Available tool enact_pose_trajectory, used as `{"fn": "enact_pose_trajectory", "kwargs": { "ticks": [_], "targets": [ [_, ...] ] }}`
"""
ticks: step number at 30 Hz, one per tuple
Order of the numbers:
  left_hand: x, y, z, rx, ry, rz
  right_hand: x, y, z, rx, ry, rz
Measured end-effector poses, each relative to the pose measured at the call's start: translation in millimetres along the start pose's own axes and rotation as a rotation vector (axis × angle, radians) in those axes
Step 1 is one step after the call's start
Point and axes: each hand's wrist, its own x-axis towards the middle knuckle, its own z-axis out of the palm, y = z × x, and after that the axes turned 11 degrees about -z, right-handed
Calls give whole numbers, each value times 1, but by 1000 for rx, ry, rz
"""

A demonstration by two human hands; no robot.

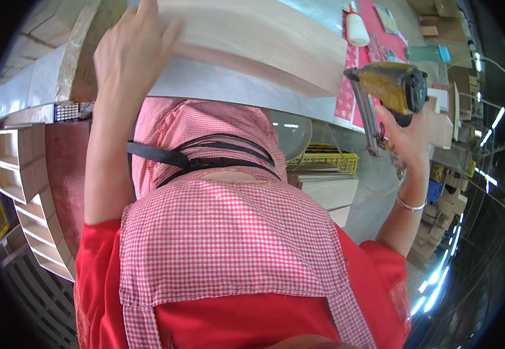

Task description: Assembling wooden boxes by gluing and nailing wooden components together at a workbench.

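A long pale wooden piece (258,43) with a broad upper face and a narrower near side lies across the worktable (223,84). My left hand (130,52) is at its left end, thumb against the wood; the thumb is blurred and the other fingertips run toward the top edge of the view. At the right, my right hand (404,131) grips the handle of a yellow and black nail gun (389,84). The gun is upright, its nose close to the right end of the wood, and its dark magazine slants down on the near side.
On the red patterned cover (345,104) stands a white bottle (356,29); a teal bottle (430,54) lies beyond. A thick wooden block (81,55) is left of my hand. Pale wooden shelf boxes (31,192) stand lower left. A yellow crate (328,157) and boards (328,189) are below the table.
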Motion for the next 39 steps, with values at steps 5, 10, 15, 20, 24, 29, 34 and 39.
{"fn": "enact_pose_trajectory", "kwargs": {
  "ticks": [5,10,15,20,24,29,34,39],
  "targets": [
    [-39,12,-41,36,-147,259,-16,7,-19,-35,24,205],
    [-28,45,-25,-87,20,609,-38,4,-26,71,1,229],
    [-14,57,8,-37,-99,618,-41,6,-23,49,-30,231],
    [-11,55,11,-39,-135,630,-41,4,-20,108,-13,223],
    [-12,54,11,-31,-126,632,-43,6,-15,167,-10,234],
    [-13,55,11,-33,-121,619,-46,8,-15,224,-3,236],
    [-15,59,15,-42,-96,614,-47,-2,-9,94,3,286],
    [-28,86,17,-75,-90,556,-47,-24,0,181,11,106]
  ]
}}
